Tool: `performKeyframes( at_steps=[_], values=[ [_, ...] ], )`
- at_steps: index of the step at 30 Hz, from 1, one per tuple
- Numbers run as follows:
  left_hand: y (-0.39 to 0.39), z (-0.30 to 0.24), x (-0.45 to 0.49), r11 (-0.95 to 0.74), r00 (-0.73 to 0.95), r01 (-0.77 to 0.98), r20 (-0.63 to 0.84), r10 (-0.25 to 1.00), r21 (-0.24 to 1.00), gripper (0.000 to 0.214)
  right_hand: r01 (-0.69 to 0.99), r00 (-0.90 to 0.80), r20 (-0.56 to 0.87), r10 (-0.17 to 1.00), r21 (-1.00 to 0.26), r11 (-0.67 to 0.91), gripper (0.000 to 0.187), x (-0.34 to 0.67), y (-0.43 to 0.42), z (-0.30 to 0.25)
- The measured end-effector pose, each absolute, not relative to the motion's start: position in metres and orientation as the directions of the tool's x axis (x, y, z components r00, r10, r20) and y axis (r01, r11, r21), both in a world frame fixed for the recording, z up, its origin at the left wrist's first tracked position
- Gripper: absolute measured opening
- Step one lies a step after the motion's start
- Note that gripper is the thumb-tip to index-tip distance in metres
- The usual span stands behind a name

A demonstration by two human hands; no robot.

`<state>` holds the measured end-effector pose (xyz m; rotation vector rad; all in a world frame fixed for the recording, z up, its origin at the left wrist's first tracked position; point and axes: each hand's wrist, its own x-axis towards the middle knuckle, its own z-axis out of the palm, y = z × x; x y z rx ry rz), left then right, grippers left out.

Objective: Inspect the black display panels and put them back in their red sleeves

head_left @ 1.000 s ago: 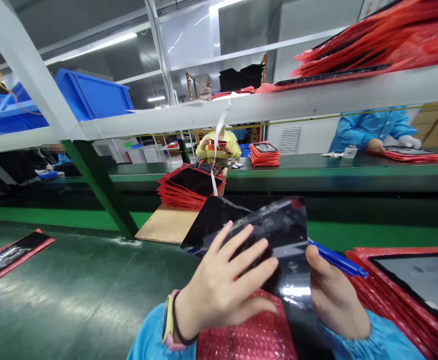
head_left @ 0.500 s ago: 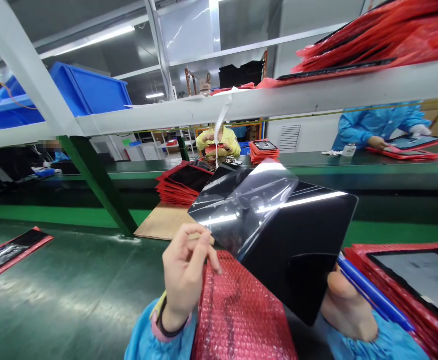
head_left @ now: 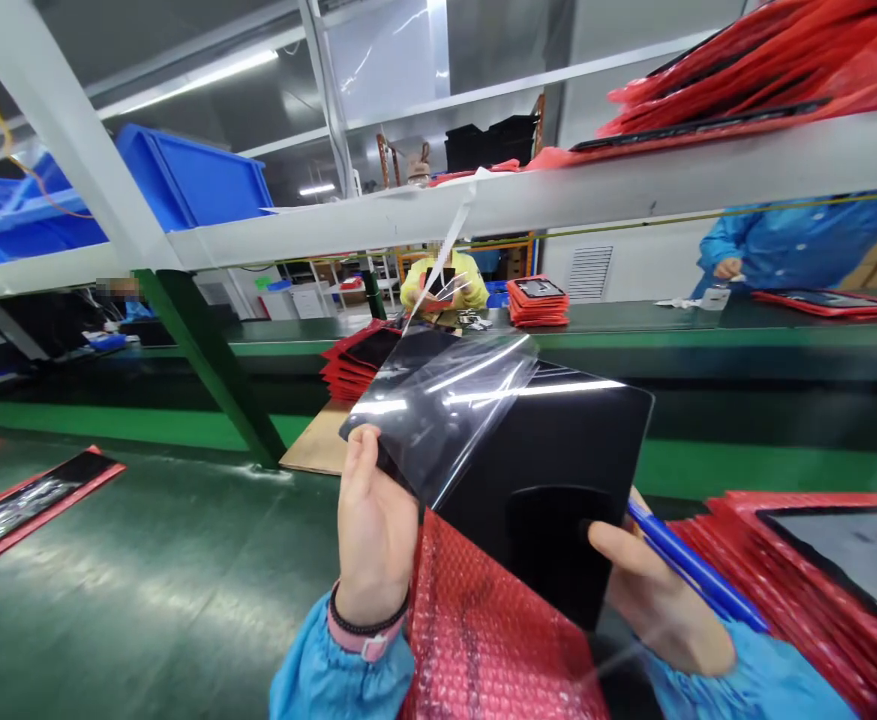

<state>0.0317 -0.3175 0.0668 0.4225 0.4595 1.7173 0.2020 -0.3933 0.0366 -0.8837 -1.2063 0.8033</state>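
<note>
Right, look at this: the person's left hand [head_left: 375, 525] was up, its fingers closed firmly on the corner of a clear, glossy plastic film [head_left: 438, 420], and that film stood lifted across the upper left of a shiny black rectangular panel [head_left: 565, 450]. The panel was held in the air, just above a red bubble-wrap sleeve [head_left: 490, 640]. The right hand [head_left: 655, 600] had the panel's lower right edge, fingers curled in a partly closed grip, with a slim blue pen [head_left: 697, 570] held there too. Just beside it sat a stack of red-wrapped dark panels [head_left: 820, 590], and across the green workbench [head_left: 145, 520], a co-worker in yellow [head_left: 438, 290] held up something dark!
</note>
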Motion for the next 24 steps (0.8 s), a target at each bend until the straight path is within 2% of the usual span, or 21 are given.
performKeyframes(
  at_steps=[5, 9, 14, 17, 20, 22, 24],
  values=[
    [-0.321, 0.067, 0.019, -0.448, -0.45, -0.698, 0.144, 0.881, 0.559, 0.005, -0.012, 0.07, 0.436, 0.897, -0.899, 0.438, 0.064, 0.196, -0.397, 0.051],
    [-0.327, 0.068, 0.02, -0.549, -0.477, -0.617, 0.287, 0.831, 0.564, 0.007, 0.124, 0.074, 0.422, 0.904, -0.903, 0.411, 0.078, 0.195, -0.404, 0.048],
    [-0.337, 0.063, 0.03, -0.647, -0.479, -0.587, 0.435, 0.762, 0.488, 0.005, 0.17, 0.137, 0.404, 0.904, -0.909, 0.38, 0.093, 0.192, -0.398, 0.039],
    [-0.343, 0.057, 0.036, -0.68, -0.501, -0.563, 0.46, 0.733, 0.47, 0.005, 0.317, 0.288, 0.388, 0.876, -0.901, 0.295, 0.099, 0.188, -0.395, 0.038],
    [-0.346, 0.056, 0.037, -0.651, -0.483, -0.586, 0.436, 0.759, 0.483, 0.006, 0.435, 0.342, 0.444, 0.829, -0.856, 0.279, 0.099, 0.185, -0.397, 0.04],
    [-0.345, 0.058, 0.034, -0.615, -0.474, -0.61, 0.392, 0.789, 0.501, 0.007, 0.46, 0.329, 0.477, 0.815, -0.834, 0.303, 0.095, 0.185, -0.401, 0.042],
    [-0.341, 0.062, 0.031, -0.586, -0.467, -0.636, 0.353, 0.811, 0.502, 0.008, 0.395, 0.306, 0.466, 0.83, -0.855, 0.335, 0.09, 0.186, -0.404, 0.042]
  ],
)
